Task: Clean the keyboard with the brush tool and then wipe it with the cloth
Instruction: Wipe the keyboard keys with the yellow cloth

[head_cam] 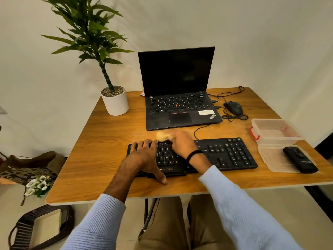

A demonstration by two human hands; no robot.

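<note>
A black keyboard lies on the wooden table in front of me. My left hand lies flat on the keyboard's left part, fingers spread over the keys and thumb past its front edge. My right hand is over the keyboard's upper middle, fingers curled around a small yellowish cloth that is blurred at the keyboard's far edge. A black brush tool rests on a clear plastic lid at the right.
An open black laptop stands behind the keyboard, with a wired mouse and cables to its right. A potted plant stands at the back left. A clear plastic box sits near the right edge.
</note>
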